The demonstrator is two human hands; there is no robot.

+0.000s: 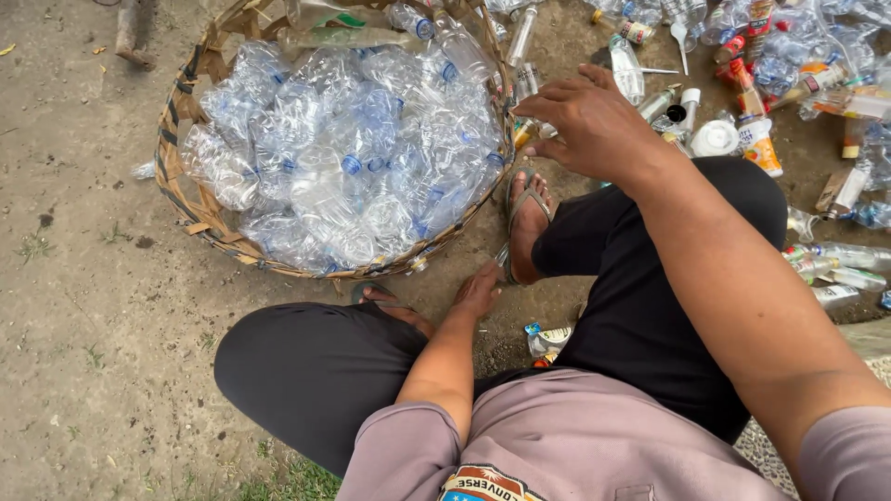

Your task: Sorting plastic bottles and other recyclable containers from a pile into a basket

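Note:
My right hand (589,121) hovers palm down, fingers spread, just past the rim of a woven basket (190,199). It holds nothing and is over small bottles (529,79) lying by the rim. My left hand (478,289) rests low on the ground between my sandalled feet. Its fingers are curled around a thin metal object (502,254) that points toward my right foot (527,227). The basket is heaped with crushed clear plastic bottles (353,148), many with blue caps.
A loose pile of mixed bottles and containers (789,65) spreads over the dirt at the upper right. A flattened bottle with a blue cap (548,339) lies between my legs. Bare packed earth (83,278) stretches to the left of the basket.

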